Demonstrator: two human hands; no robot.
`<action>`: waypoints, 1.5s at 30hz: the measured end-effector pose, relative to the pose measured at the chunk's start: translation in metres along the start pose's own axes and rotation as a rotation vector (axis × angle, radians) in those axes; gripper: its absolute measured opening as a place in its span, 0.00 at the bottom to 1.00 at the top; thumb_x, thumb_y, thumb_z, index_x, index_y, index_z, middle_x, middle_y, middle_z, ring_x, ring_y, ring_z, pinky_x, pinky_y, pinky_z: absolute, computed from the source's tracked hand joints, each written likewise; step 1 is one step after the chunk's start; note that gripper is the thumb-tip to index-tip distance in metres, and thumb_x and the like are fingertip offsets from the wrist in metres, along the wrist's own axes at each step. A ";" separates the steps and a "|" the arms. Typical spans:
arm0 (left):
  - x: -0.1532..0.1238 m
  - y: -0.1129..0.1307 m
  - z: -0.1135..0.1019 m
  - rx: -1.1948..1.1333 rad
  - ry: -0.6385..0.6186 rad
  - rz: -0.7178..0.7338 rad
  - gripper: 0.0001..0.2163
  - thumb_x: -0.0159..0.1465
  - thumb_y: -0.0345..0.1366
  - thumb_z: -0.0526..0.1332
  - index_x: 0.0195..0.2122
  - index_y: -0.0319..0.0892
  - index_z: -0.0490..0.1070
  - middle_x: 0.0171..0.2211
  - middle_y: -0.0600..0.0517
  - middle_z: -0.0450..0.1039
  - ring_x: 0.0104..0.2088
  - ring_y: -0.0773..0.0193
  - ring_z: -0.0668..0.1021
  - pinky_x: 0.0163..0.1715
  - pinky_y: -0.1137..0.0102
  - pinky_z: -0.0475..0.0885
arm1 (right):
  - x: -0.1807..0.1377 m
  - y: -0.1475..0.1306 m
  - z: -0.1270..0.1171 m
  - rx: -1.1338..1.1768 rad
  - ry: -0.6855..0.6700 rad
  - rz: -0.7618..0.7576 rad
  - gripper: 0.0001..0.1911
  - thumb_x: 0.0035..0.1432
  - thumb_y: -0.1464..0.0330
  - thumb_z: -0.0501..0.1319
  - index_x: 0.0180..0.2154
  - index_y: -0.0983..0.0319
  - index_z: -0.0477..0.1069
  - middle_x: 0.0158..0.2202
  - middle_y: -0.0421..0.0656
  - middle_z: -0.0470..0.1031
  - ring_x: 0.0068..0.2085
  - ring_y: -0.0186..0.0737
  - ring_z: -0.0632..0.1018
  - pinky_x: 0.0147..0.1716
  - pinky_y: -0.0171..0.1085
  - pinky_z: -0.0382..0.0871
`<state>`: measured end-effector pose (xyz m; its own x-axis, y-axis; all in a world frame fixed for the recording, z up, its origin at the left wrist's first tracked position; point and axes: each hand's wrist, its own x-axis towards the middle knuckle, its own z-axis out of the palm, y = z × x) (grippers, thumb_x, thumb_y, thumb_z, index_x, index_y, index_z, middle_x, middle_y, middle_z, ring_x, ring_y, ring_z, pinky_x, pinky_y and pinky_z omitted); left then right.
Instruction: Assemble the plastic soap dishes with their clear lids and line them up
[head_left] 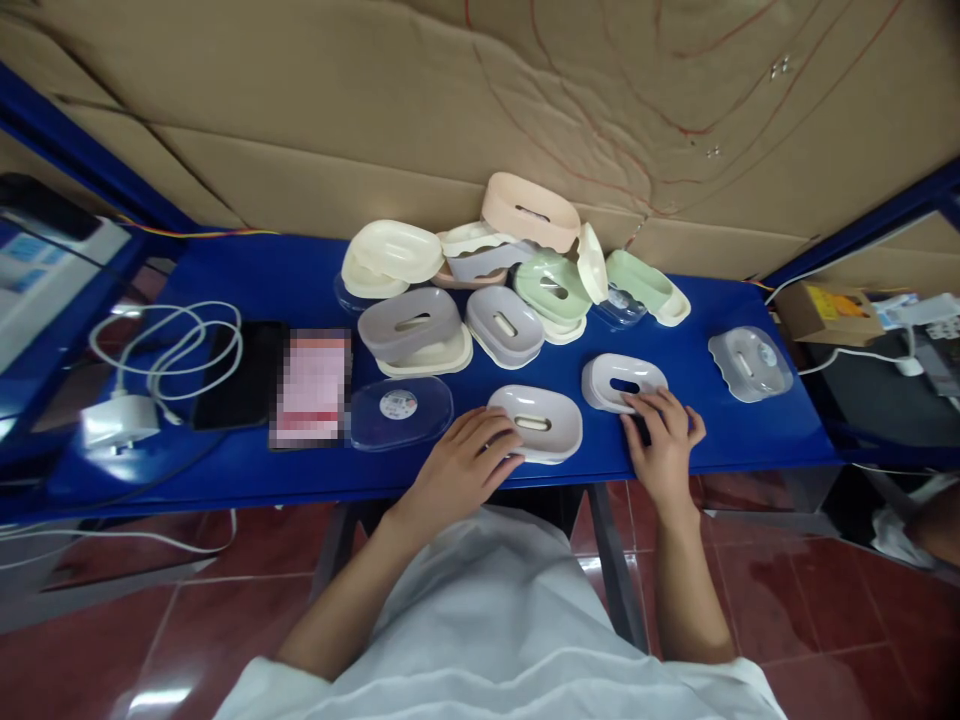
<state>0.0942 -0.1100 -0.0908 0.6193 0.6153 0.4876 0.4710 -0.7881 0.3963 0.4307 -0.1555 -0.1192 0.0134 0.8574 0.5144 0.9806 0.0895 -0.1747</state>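
Observation:
A pale grey soap dish (559,415) with a slotted bottom lies near the table's front edge. My left hand (476,445) is closed round its left end, fingers over the rim and thumb at the front. To its right sits a second pale grey soap dish part (604,393), with a dark slot through its bottom. My right hand (664,440) has its fingertips on that part's front right rim, with the thumb low against the front wall. A clear oval lid (401,425) with a round white label lies left of my left hand.
Cream, green, peach and grey soap dish parts (529,210) are heaped at the back against cardboard (300,170). A covered soap dish (750,365) stands at the right. At left are a phone (311,390), a black device (240,375) and a white charger (120,422) with cable.

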 end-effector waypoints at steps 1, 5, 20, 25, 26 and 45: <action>-0.001 0.000 0.000 0.011 -0.030 0.015 0.08 0.74 0.35 0.65 0.52 0.43 0.74 0.52 0.45 0.79 0.59 0.52 0.80 0.64 0.54 0.75 | 0.001 -0.001 0.000 0.011 0.007 -0.010 0.16 0.74 0.64 0.60 0.60 0.54 0.76 0.55 0.48 0.81 0.65 0.54 0.75 0.69 0.57 0.50; -0.003 -0.001 0.002 0.068 -0.080 0.048 0.08 0.74 0.33 0.64 0.53 0.42 0.74 0.53 0.45 0.79 0.61 0.52 0.79 0.66 0.54 0.74 | 0.002 -0.011 -0.003 -0.013 0.037 0.010 0.17 0.76 0.64 0.58 0.61 0.56 0.75 0.58 0.51 0.80 0.68 0.56 0.74 0.70 0.59 0.51; -0.056 -0.022 -0.043 0.372 0.080 -0.324 0.18 0.73 0.32 0.64 0.64 0.46 0.73 0.68 0.38 0.72 0.69 0.38 0.73 0.68 0.41 0.67 | 0.003 -0.095 0.001 0.351 -0.304 -0.391 0.22 0.75 0.69 0.60 0.66 0.54 0.70 0.66 0.46 0.77 0.70 0.48 0.73 0.70 0.55 0.64; -0.054 -0.025 -0.041 0.312 0.230 -0.385 0.16 0.74 0.33 0.65 0.62 0.48 0.74 0.61 0.43 0.80 0.62 0.45 0.81 0.63 0.48 0.70 | 0.010 -0.113 0.011 0.390 -0.327 -0.384 0.24 0.75 0.68 0.60 0.68 0.53 0.68 0.66 0.49 0.75 0.71 0.52 0.72 0.71 0.59 0.65; -0.049 -0.022 -0.039 0.260 0.292 -0.391 0.16 0.74 0.34 0.65 0.62 0.47 0.73 0.60 0.44 0.81 0.60 0.48 0.82 0.61 0.52 0.72 | 0.010 -0.116 0.013 0.409 -0.333 -0.362 0.26 0.75 0.67 0.60 0.70 0.52 0.65 0.68 0.50 0.73 0.71 0.53 0.71 0.71 0.59 0.66; -0.030 -0.024 -0.017 -0.003 -0.062 -0.193 0.37 0.72 0.36 0.67 0.79 0.53 0.52 0.80 0.37 0.45 0.79 0.39 0.55 0.71 0.42 0.68 | 0.002 -0.119 0.018 0.406 -0.240 -0.263 0.47 0.71 0.69 0.66 0.79 0.42 0.44 0.80 0.46 0.49 0.76 0.57 0.64 0.72 0.56 0.69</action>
<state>0.0538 -0.1086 -0.1017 0.5552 0.7529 0.3534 0.5830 -0.6554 0.4802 0.3105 -0.1557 -0.1127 -0.3144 0.8669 0.3869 0.7896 0.4650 -0.4003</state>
